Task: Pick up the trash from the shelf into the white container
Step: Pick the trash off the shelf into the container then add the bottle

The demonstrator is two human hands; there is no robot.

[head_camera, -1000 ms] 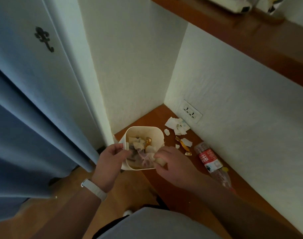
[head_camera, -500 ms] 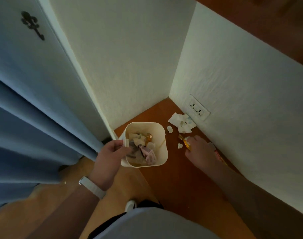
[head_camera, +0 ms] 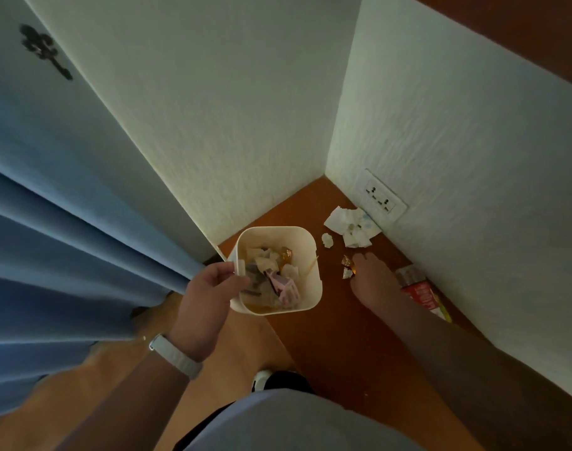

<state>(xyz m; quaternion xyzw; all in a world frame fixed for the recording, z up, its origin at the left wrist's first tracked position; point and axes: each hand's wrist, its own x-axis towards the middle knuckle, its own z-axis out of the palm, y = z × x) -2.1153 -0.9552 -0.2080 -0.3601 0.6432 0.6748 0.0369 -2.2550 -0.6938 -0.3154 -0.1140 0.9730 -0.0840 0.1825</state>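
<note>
My left hand (head_camera: 206, 294) grips the left rim of the white container (head_camera: 307, 242), which holds several scraps of paper and wrappers. It is held at the front edge of the wooden shelf (head_camera: 336, 336). My right hand (head_camera: 374, 281) lies palm down on the shelf, its fingertips at a gold wrapper (head_camera: 347, 262) and a small white scrap (head_camera: 347, 273). Whether the fingers pinch anything is hidden. Crumpled white tissue (head_camera: 349, 224) and a small paper ball (head_camera: 327, 239) lie near the corner. A plastic bottle with a red label (head_camera: 419, 292) lies along the wall, partly behind my right hand.
White walls close the shelf at the back and right, with a power socket (head_camera: 380, 198) low on the right wall. A blue curtain (head_camera: 66, 249) hangs at the left. A wooden floor and my shoe (head_camera: 261, 379) show below.
My right hand left the container and reached right onto the shelf to the gold wrapper. The container stayed in my left hand. The view tilted down.
</note>
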